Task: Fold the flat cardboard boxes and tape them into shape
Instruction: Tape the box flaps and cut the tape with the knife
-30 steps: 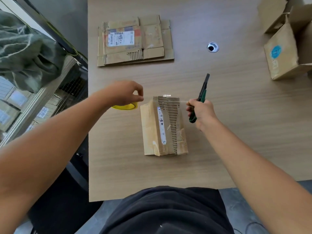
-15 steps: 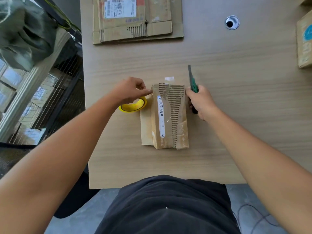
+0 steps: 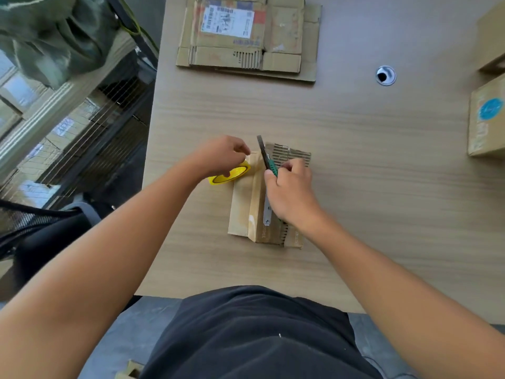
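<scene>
Head view: the box (image 3: 243, 206) lies mid-frame on the bench (image 3: 382, 192). The left hand (image 3: 221, 157) pinches the tape roll (image 3: 232, 175), and the right hand (image 3: 291, 192) has its fingers curled round the knife (image 3: 266, 157). The cardboard looks light and stiff, best held by its folded edges.

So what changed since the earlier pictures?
The right hand, gripping the green cutter, moved left from beside the small box to over it, blade now near the left hand. The left hand kept holding the yellow tape roll by the box's far left corner. Box and flat cardboard stayed put.
</scene>
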Demonstrator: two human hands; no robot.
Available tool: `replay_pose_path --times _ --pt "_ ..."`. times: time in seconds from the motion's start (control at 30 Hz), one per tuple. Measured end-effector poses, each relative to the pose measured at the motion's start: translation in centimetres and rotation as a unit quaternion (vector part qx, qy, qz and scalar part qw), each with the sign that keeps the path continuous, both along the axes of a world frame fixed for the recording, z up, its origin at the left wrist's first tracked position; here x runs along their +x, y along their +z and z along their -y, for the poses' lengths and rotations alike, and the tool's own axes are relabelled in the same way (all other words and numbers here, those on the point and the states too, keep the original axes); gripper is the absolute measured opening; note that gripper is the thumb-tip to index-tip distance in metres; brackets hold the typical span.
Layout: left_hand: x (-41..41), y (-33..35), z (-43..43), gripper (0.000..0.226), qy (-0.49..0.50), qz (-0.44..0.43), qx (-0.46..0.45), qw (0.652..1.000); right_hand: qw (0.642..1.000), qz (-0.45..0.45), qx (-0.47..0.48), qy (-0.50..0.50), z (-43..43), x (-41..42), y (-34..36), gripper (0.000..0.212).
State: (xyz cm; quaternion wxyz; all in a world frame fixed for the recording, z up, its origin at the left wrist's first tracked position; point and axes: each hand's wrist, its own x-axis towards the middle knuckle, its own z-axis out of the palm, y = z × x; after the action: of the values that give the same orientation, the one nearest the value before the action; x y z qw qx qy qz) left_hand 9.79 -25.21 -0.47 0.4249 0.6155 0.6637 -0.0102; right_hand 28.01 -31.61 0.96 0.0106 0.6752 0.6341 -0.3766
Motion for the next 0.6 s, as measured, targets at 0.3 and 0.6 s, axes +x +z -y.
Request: replay_pose_path --times 0.3,0.6 --pt "-1.6 -0.4 0.7 0.031 -0.033 -0.055 0.048 0.997 0.996 0.06 -0.055 0.034 -0.2 -2.6 0.5 0.057" --pt "-0.2 -0.2 -0.1 0.016 -0.067 -0.09 0.068 0.991 0.991 0.109 -0.059 0.044 0.0 -3.6 -0.2 0.056"
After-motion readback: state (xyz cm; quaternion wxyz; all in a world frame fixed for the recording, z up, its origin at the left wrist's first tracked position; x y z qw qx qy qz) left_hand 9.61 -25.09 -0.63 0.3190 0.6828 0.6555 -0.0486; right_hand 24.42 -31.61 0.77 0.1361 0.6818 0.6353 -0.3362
